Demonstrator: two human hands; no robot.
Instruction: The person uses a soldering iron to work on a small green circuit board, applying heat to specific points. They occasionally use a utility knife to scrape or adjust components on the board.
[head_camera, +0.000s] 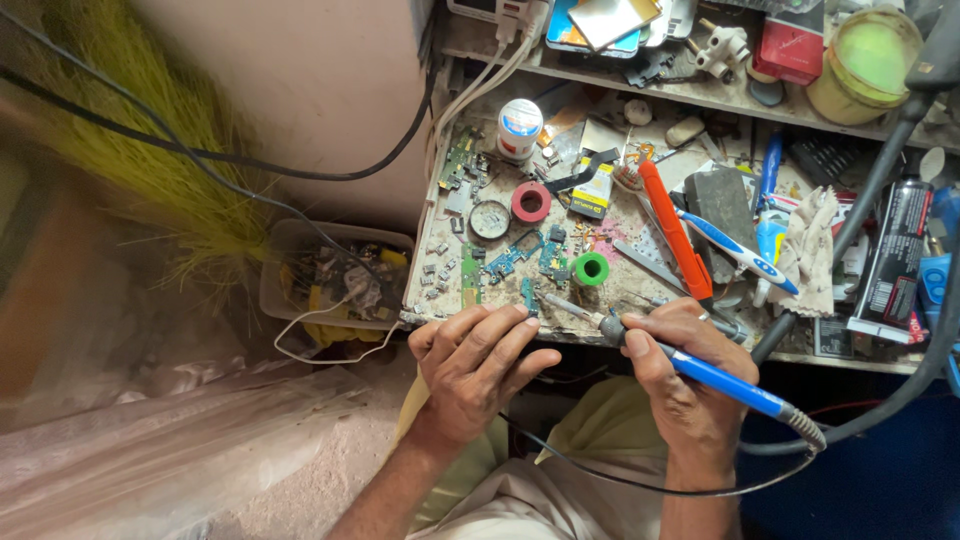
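A blue-handled soldering iron (700, 372) was held in the right hand (680, 385), fingers wrapped closed round the grip, thumb laid along the top. The metal tip (575, 308) was pointed left, over the front edge of the workbench (640, 235), close to a small green circuit board (528, 297). Whether the tip was touching the board could not be told.

The left hand (478, 365) was rested on the bench edge, fingers curled downward and partly closed. The fingertips lay beside the small board; what they pinched, if anything, was hidden, so that grip could not be determined.

Other boards (512, 258) were scattered just behind. A green tape roll (590, 269) sat near the iron's tip; a red tape roll (531, 202) and a round tin (489, 219) stood further back. An orange-handled tool (675, 235) and a toothbrush (738, 252) lay to the right. The iron's cable (640, 482) was looped across the lap.

Judgement on technique: the work would be best steadied by pressing the board flat with the left fingertips, kept clear of the hot tip. The right wrist should be braced on the bench edge so only the tip moves. Slack in the cable should be kept, lest it tug the iron. Loose boards nearby were considered a risk for stray contact.
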